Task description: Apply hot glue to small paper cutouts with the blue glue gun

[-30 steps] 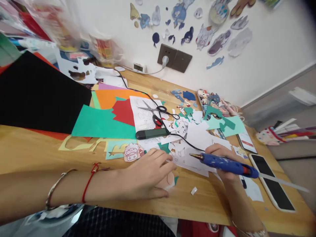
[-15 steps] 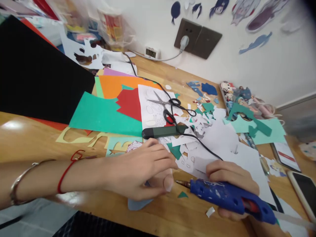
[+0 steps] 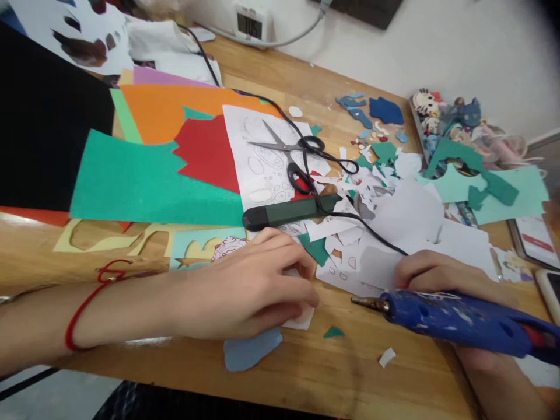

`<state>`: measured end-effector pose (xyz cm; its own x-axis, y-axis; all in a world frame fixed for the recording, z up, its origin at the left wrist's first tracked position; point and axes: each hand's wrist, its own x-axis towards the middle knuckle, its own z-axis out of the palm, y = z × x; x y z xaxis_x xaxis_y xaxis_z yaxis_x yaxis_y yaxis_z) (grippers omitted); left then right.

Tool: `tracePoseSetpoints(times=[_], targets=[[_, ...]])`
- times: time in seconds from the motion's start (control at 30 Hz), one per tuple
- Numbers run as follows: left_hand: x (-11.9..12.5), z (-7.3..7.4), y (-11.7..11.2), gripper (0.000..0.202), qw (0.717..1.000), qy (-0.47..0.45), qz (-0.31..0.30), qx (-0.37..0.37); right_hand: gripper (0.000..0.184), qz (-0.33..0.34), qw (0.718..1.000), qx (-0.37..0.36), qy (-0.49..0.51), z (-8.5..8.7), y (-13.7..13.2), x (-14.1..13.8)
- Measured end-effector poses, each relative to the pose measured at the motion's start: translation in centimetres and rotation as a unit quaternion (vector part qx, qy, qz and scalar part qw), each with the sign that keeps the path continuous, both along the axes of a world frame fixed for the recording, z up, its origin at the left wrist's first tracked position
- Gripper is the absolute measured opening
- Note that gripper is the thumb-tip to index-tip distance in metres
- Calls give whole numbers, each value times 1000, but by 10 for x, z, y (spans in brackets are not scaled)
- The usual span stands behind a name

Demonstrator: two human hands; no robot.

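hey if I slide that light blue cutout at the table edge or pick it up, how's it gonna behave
The light blue cutout looks thin and flat, so probably floppy and very light. It lies on the smooth wooden table, partly under the left hand, near the table's edge, so a push could slide it off. It seems unlikely to roll.

I am watching the view tipping further down onto the table (image 3: 306, 379), the wall cutouts and socket slipping out of the top of the picture. The right hand (image 3: 437, 277) is swinging the blue glue gun (image 3: 459, 318) round from over the white scraps, its nozzle now lying low and close to the left hand (image 3: 258, 289). That hand is pressing a small white piece (image 3: 301, 318) at the table's near edge, a blue cutout (image 3: 249, 353) now showing beneath it.
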<state>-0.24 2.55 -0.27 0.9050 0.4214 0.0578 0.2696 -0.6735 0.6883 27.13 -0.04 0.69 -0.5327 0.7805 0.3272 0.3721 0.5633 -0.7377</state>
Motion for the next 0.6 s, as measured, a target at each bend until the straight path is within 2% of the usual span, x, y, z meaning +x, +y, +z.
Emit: tracePoseSetpoints(times=[0.17,0.27,0.4,0.5,0.6], targets=[[-2,-2,3,15,994,-93,-5,-61,41,12,1000,17,-19,5,0,-6],[-4,0,4,14,986,-151,-10,-68,42,1,1000,5,-6,6,-3,-8],[-7,0,4,13,976,-214,11,-19,45,-47,996,-52,53,5,-9,-11],[-10,-2,3,15,974,-221,46,33,47,-69,990,-88,86,3,-12,-13],[-10,-3,1,18,970,-226,84,41,50,-77,986,-113,95,1,-14,-15]])
